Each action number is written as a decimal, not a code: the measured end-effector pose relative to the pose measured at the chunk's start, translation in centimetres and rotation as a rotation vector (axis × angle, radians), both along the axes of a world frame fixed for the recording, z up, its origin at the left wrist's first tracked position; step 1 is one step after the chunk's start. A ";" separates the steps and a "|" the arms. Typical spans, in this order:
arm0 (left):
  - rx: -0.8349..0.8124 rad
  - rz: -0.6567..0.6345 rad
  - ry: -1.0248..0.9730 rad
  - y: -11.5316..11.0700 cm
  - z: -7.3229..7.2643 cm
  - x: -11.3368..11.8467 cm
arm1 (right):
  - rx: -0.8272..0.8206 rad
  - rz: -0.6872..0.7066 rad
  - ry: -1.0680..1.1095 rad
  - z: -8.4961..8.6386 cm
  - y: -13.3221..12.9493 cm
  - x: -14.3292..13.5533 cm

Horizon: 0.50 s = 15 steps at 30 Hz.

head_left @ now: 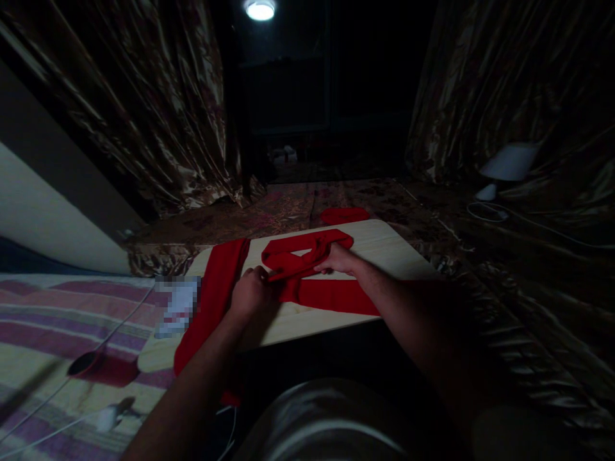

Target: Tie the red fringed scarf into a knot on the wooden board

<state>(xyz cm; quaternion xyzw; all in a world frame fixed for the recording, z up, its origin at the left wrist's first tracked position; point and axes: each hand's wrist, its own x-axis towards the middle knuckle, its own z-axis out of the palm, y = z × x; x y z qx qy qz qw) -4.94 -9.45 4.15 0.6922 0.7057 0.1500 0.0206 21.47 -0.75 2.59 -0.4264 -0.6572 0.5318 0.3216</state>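
A looped band of red cloth (283, 245) lies on the light wooden board (298, 317). At its near left end, my left hand (250, 292) is closed with the fingers bent in, pinching the cloth's edge. My right hand (340, 258) grips the right part of the loop, thumb and fingers around the fabric. A wide red strip (211, 307) runs down the board's left side, next to my left wrist. Another red strip (331, 296) stretches rightward under my right forearm. Whether these pieces join is hidden by my hands.
Beyond the board, a second red loop (344, 215) rests on a patterned cover. On the left, a striped bedspread (38, 320) carries a red cup-like object (108, 370), a white plug-like piece (108, 417) and cables. A small white lamp (512, 161) stands far right.
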 end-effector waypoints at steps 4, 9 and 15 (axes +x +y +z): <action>0.020 0.117 0.023 0.6 0.1 -2.8 | 0.008 -0.018 -0.026 -0.1 0.1 0.0; -0.132 0.206 0.044 1.5 0.6 -6.6 | -0.007 -0.021 -0.021 -0.3 -0.3 0.4; -0.017 0.219 0.101 1.7 1.4 -8.5 | 0.141 -0.005 -0.015 -1.5 -1.1 0.6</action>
